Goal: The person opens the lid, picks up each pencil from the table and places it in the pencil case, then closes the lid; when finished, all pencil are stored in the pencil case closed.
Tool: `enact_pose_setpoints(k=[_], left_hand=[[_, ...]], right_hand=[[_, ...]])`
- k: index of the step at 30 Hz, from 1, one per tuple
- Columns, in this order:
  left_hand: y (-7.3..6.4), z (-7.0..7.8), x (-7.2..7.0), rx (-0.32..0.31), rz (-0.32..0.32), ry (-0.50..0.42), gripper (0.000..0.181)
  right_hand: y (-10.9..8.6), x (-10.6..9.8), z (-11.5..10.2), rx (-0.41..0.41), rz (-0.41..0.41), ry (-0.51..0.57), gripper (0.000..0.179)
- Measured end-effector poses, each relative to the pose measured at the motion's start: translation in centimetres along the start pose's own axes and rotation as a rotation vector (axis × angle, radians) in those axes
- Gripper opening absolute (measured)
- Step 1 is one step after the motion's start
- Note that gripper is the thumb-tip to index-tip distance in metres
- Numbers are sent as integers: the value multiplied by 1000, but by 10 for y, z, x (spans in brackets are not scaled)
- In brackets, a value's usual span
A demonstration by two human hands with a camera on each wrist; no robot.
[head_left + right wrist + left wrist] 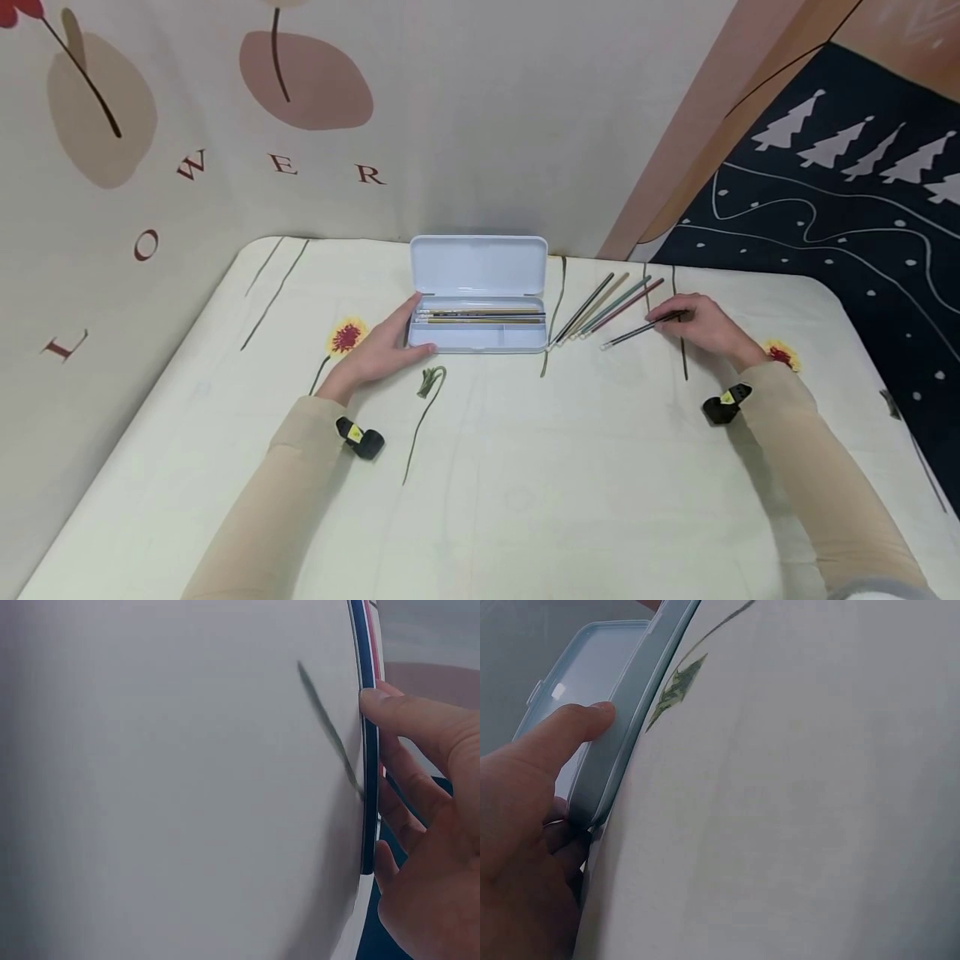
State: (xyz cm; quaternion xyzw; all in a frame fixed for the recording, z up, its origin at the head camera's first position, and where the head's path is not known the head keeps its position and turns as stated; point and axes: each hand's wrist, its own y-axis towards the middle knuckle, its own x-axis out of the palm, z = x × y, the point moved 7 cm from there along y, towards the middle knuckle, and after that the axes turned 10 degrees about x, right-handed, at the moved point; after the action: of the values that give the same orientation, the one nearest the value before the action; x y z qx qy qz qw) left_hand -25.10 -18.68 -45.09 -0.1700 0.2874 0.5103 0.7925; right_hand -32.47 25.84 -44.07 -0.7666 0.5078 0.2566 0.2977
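Note:
A light-blue pencil case [461, 339] lies with its lid raised at the back. Several pencils [487, 321] lie lengthwise inside it. My left hand [381, 353] holds the case at its left end; in the left wrist view the thumb [585, 724] presses on the front wall, with the other fingers around the corner. To the right of the case, my right hand [705, 323] pinches a dark striped pencil [633, 334] between thumb and fingers. In the right wrist view that pencil [370, 772] looks blue with white edges, its far end out of frame.
Between the case and my right hand, several loose pencils [617, 307] in black, tan, green and red lie side by side at a slant. The white tablecloth [525, 475] bears printed flowers and stems. A printed fabric backdrop [487, 125] rises behind the table.

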Motion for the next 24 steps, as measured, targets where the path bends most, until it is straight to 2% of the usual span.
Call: enact_pose_setpoints(k=[8, 24], left_hand=[[0, 3, 0, 1, -7, 1, 91], [1, 1, 1, -2, -11, 11, 91]], right_hand=[[-5, 4, -1, 28, -11, 38, 19], [-9, 10, -13, -21, 43, 84, 19]])
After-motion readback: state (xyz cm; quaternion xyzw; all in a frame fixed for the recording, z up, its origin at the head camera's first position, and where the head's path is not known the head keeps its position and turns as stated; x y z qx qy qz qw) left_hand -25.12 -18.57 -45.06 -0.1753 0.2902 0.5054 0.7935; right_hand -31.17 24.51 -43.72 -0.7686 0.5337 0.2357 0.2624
